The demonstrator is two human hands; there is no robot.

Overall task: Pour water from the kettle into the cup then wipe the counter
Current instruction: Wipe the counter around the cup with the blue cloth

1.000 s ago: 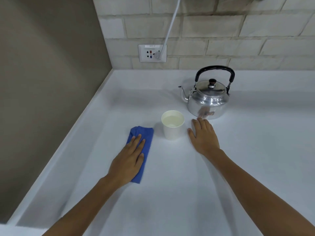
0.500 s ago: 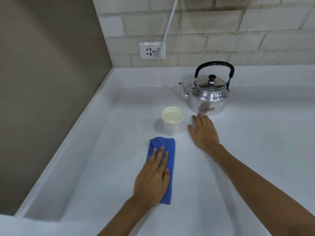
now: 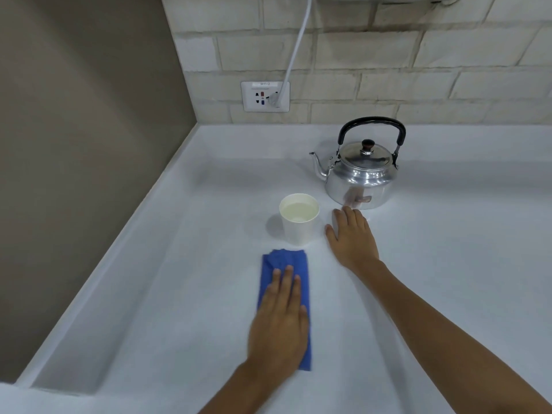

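Note:
A shiny metal kettle point(image 3: 363, 177) with a black handle stands upright on the white counter point(image 3: 448, 249), spout to the left. In front of it, to the left, a white paper cup point(image 3: 298, 224) holds water. My right hand point(image 3: 352, 239) lies flat on the counter between cup and kettle, fingers apart, holding nothing. A folded blue cloth point(image 3: 286, 264) lies just in front of the cup. My left hand point(image 3: 280, 321) presses flat on the cloth's near part, covering much of it.
A brown wall point(image 3: 74, 144) bounds the counter on the left, with a raised white lip along it. Behind is a brick wall with a socket point(image 3: 264, 96) and a white cable point(image 3: 295, 49) plugged into it.
My left hand has slid the blue cloth from the left of the cup rightward and toward me, to in front of the cup. The right hand, cup and kettle have stayed put.

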